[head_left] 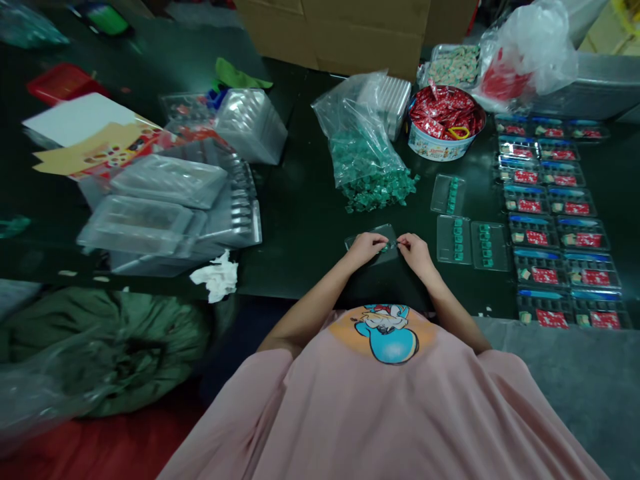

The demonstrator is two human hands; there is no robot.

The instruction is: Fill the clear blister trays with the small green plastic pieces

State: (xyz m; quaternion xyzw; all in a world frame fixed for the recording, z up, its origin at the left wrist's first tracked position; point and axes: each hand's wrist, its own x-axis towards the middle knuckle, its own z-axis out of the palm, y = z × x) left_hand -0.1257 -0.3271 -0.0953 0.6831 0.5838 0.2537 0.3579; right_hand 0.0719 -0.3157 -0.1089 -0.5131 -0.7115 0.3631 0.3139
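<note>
In front of my body a transparent plastic tray (384, 231) lies on the dark table, with a few small green pieces on it. My left hand (367, 247) reaches over the tray's left part, fingertips pinched together beside the green pieces. At the right edge, my right hand (415, 253) has its thumb and finger closed; whatever they pinch is too small to make out. To the right lie three similar trays, each with a row of green pieces: an upper tray (440, 194), a lower left tray (447, 240) and a lower right tray (497, 247).
Green pieces (383, 190) spill from a plastic bag (350, 110) ahead. Behind stands a round tin (440, 148) of red packets. Rows of filled trays (529, 235) line the right side. Stacked plastic shells (145, 223) and crumpled tissue (219, 275) lie left. A cardboard box (340, 33) stands at the back.
</note>
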